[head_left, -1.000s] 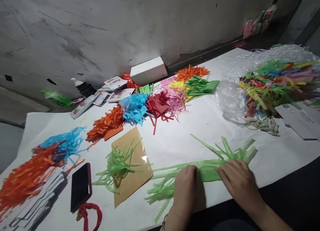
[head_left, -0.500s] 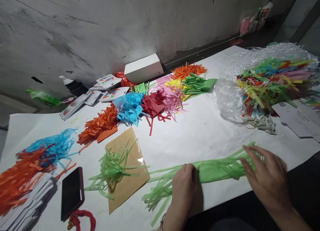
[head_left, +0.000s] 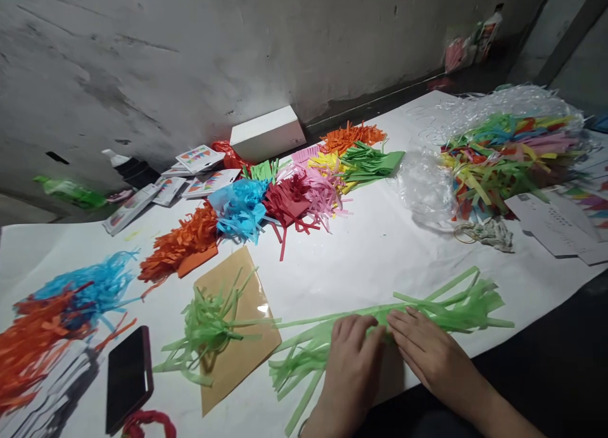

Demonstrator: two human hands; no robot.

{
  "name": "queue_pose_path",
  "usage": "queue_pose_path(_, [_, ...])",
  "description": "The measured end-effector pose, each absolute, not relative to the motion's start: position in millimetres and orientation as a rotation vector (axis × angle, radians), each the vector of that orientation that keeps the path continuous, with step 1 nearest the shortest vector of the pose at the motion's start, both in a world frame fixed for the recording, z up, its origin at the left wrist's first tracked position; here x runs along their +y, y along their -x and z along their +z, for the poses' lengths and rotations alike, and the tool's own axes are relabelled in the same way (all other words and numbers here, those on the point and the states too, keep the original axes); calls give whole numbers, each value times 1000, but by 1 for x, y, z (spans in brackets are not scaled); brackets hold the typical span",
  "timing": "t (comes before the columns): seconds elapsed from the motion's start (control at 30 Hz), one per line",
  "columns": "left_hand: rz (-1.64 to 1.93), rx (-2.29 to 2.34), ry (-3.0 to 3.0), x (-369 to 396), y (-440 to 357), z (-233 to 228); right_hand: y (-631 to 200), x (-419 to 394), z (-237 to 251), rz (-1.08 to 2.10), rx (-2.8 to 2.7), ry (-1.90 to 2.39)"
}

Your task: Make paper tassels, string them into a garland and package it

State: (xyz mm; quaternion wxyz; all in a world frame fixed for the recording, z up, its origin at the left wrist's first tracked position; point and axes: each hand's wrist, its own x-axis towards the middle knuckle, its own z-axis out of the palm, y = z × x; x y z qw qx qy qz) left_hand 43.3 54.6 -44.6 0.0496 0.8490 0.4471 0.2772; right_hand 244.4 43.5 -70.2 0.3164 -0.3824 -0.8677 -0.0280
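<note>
A long light-green fringed paper strip [head_left: 446,308] lies along the near edge of the white-covered table [head_left: 380,254], rolled thin at its middle with loose fringes at both ends. My left hand [head_left: 349,368] presses on the rolled middle from the left. My right hand [head_left: 422,356] presses beside it, fingertips almost touching the left hand's. A second green fringe bundle [head_left: 209,327] rests on a brown envelope [head_left: 237,337] to the left.
Piles of orange, blue, red, pink, yellow and green fringes [head_left: 285,197] sit mid-table. A clear bag of mixed colour strips [head_left: 508,147] lies at right beside white cards [head_left: 551,226]. A black phone [head_left: 128,375] and orange-blue fringes [head_left: 57,311] lie at left. A white box [head_left: 266,134] stands by the wall.
My right hand slid out along the green strip to its right end, then came back to the middle beside my left hand. The right-end fringes now lie spread out.
</note>
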Motion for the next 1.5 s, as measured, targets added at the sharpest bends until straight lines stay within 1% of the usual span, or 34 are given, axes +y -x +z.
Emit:
queue_pose_path(0.07, [725,1263,-2650,53,-41,-46,-245,44,-68,-38,-2284,1007])
queue_pose_path(0.17, [623,1255,-2690,55,-34,-49,-245,45,-67,1,-2269,1021])
queue_pose_path(0.37, [650,1184,-2729,62,-25,-48,-238,44,-66,14,-2191,1100])
queue_pose_path(0.63, [613,1235,-2647,43,-27,-51,-248,33,-68,64,-2252,1035])
queue_pose_path(0.77, [744,1424,-2499,37,-25,-58,-250,33,-68,137,-2096,1205])
queue_pose_path(0.83, [725,1557,-2426,39,-27,-58,-246,36,-66,145,-2010,1344])
queue_pose_path(1.03, [328,1908,-2379,57,-42,-49,-239,52,-60,28,-2011,1595])
queue_pose_path(1.17, [240,1926,-2381,63,-45,-49,-239,52,-58,-65,-1951,1612])
queue_pose_path(1.23, [237,1914,-2391,63,-44,-50,-237,49,-58,-62,-1990,1469])
queue_pose_path(1.33, [289,1905,-2369,62,-42,-48,-233,45,-58,40,-2134,1224])
queue_pose_path(1.43, [512,1826,-2384,59,-38,-45,-231,43,-59,110,-2159,1183])
queue_pose_path(1.5, [651,1654,-2492,56,-36,-44,-232,44,-59,130,-2124,1185])
